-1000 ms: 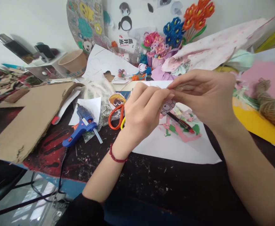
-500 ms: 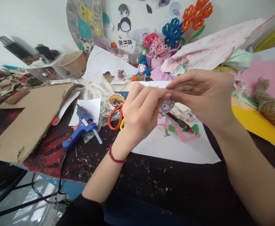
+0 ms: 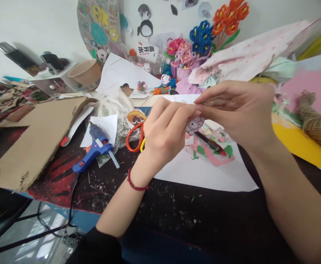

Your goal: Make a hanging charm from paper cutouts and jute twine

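Observation:
My left hand [image 3: 166, 128], a red cord bracelet at its wrist, is closed around a small paper cutout [image 3: 195, 125] with a drawn figure in dark outlines. Part of the cutout shows below the fingers; the rest is hidden. My right hand [image 3: 232, 110] meets it fingertip to fingertip in a pinch, and what lies between those fingers is too small to make out. Beneath them, a black pen with a red end [image 3: 211, 143] lies among pink and green paper scraps [image 3: 218, 158] on a white sheet [image 3: 204, 179]. Orange-handled scissors [image 3: 134, 138] lie partly behind my left hand.
A blue hot glue gun [image 3: 95, 148] with its cord rests on white paper at left, beside cut cardboard [image 3: 36, 139]. Twine [image 3: 318, 126] and yellow paper [image 3: 295, 141] are at right. Flowers in a purple pot [image 3: 181, 71] and a paper tub [image 3: 85, 73] stand behind.
Both hands stay joined at almost the same spot, with only a slight shift of the fingers. The things on the table have not moved.

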A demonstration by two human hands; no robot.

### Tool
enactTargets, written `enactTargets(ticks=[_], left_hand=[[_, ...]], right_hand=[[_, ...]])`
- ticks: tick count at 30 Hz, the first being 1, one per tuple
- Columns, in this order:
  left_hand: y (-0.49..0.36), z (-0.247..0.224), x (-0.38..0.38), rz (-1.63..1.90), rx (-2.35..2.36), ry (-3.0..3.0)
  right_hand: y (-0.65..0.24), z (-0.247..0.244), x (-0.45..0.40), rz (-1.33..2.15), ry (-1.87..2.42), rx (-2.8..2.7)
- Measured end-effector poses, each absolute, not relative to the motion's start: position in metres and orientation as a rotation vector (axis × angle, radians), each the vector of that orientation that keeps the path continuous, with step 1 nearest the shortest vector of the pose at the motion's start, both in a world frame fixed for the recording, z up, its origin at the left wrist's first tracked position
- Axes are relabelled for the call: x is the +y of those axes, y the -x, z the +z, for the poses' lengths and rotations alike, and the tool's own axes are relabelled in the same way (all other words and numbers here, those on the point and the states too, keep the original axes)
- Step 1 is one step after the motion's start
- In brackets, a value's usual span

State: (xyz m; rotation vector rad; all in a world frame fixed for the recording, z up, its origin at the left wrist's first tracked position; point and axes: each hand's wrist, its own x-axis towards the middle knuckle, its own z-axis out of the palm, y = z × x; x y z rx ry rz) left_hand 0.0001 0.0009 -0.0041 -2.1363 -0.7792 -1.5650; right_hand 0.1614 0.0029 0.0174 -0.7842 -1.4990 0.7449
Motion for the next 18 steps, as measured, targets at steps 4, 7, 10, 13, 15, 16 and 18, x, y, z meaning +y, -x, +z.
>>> enactTargets(ticks=[4,7,10,13,15,16,18], left_hand=[[-0.0004,-0.006,0.0021,-1.568,-0.765,2.138],[-0.0004,-0.0055,0.0016,-1.541,-0.77,2.144],[0.0,-0.0047,0.0009,-1.509,-0.775,2.14],[0.0011,-0.0053,0.0008,-1.489,-0.807,2.164],[0.0018,-0.0063,0.0008,-1.472,-0.835,2.201],[0.002,-0.0067,0.0008,-1.462,-0.847,2.224],[0.0021,-0.0072,0.0007,-1.46,-0.864,2.26]], right_hand=[[-0.1613,0.0168,0.0037,0.726,0.77,-1.499],[-0.1621,0.0158,0.0038,0.725,0.792,-1.529],[-0.1625,0.0147,0.0033,0.676,0.799,-1.571],[-0.1619,0.0147,0.0018,0.633,0.813,-1.601],[-0.1615,0.0155,0.0003,0.637,0.834,-1.61],[-0.1614,0.0161,-0.0005,0.639,0.847,-1.615],[-0.1616,0.0171,-0.0017,0.629,0.862,-1.624]])
